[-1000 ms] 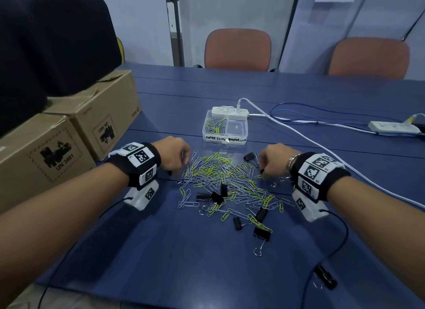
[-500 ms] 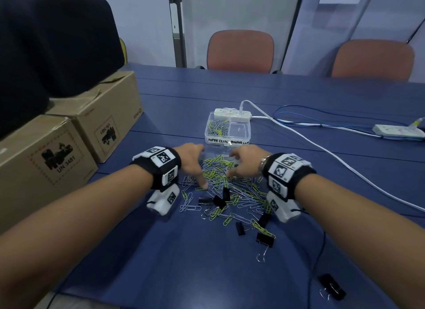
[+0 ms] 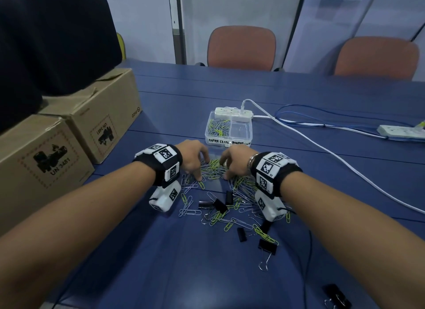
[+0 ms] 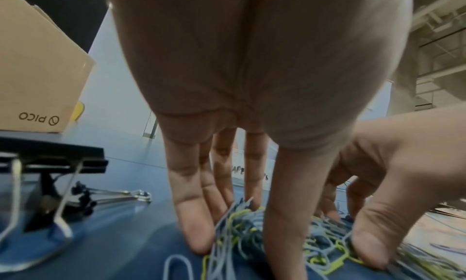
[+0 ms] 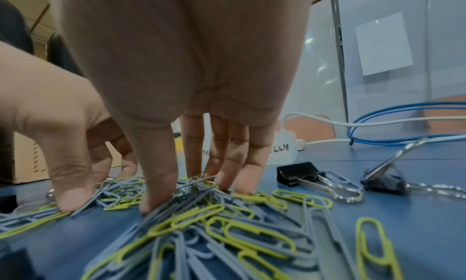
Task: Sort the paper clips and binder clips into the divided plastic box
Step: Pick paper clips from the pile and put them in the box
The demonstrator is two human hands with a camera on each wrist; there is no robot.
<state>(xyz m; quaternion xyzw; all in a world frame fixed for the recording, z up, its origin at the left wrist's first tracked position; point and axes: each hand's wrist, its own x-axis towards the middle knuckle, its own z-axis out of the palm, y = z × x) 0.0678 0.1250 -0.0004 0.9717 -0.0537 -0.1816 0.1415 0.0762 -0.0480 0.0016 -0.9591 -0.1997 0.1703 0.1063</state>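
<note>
Grey and yellow-green paper clips (image 3: 215, 168) lie heaped on the blue table (image 3: 161, 262), with black binder clips (image 3: 220, 205) (image 3: 268, 246) scattered nearer me. The clear divided box (image 3: 228, 143) stands just beyond; its left half holds paper clips (image 3: 217, 128) and its right half looks bare. My left hand (image 3: 201, 168) and right hand (image 3: 227, 168) meet over the heap, fingertips down. In the left wrist view the left hand (image 4: 234, 234) squeezes a bunch of clips between thumb and fingers. In the right wrist view the right hand (image 5: 191, 186) does the same.
Two cardboard boxes (image 3: 92, 124) (image 3: 39, 161) line the left side under a black bag (image 3: 46, 44). A white power strip (image 3: 234, 112) sits behind the box, and its cable (image 3: 322, 147) crosses to the right. One binder clip (image 3: 337, 297) lies near the front edge.
Both hands have come in from the sides of the heap to its far middle, raking paper clips together into a tighter bunch between them.
</note>
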